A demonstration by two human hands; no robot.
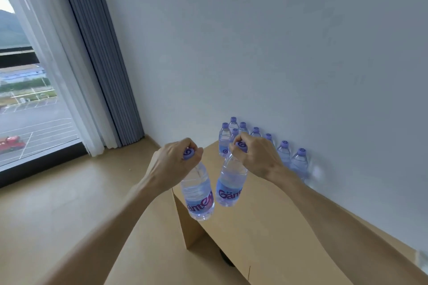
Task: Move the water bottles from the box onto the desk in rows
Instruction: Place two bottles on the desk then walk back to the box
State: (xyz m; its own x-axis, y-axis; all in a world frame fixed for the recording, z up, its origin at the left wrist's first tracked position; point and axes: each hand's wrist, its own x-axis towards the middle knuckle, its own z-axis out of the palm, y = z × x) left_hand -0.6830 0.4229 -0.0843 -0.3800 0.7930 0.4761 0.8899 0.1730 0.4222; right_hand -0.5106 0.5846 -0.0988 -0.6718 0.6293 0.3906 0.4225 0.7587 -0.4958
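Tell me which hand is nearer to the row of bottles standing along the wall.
Right. The right hand, gripping a bottle by its cap, hangs just in front of the row of bottles. The left hand, holding another bottle, is farther left, by the desk's edge.

Two hands: left hand [172, 159], right hand [257, 157], one held bottle each: left bottle [198, 194], right bottle [230, 183]. Standing bottles [283, 152] on the far worktop [266, 227] by the wall: eight caps countable, plus a blurred shape at right, uncertain. One worktop. One window [27, 99], one grey curtain [99, 53].
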